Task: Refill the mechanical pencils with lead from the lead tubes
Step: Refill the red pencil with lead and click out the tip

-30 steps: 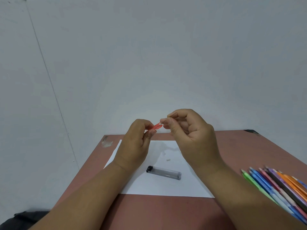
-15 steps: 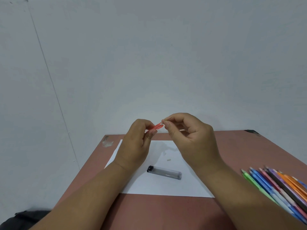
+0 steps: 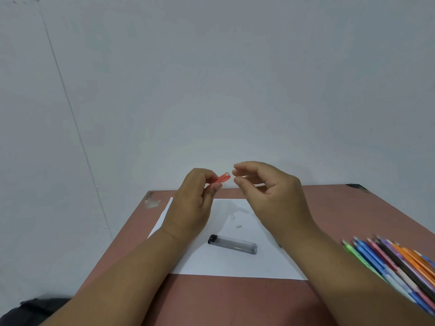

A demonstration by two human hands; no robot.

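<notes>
My left hand point(image 3: 193, 203) grips a red mechanical pencil point(image 3: 221, 178) above the far edge of the table, its open back end pointing right. My right hand point(image 3: 270, 198) hovers just right of that end, thumb and forefinger slightly parted with a small gap between them; I cannot make out a lead there. A clear lead tube point(image 3: 233, 244) with a black cap lies on the white paper sheet point(image 3: 235, 264) below my hands. A small white eraser piece point(image 3: 239, 225) and a tiny clear cap point(image 3: 233, 216) lie on the paper.
A pile of several coloured mechanical pencils point(image 3: 395, 267) lies at the right edge of the reddish-brown table point(image 3: 235, 300). A grey wall stands right behind the table. A dark bag point(image 3: 35, 309) sits at lower left.
My right thumb and forefinger, pinched together at the pencil's end before, have parted and drawn slightly right. My left hand kept the pencil still.
</notes>
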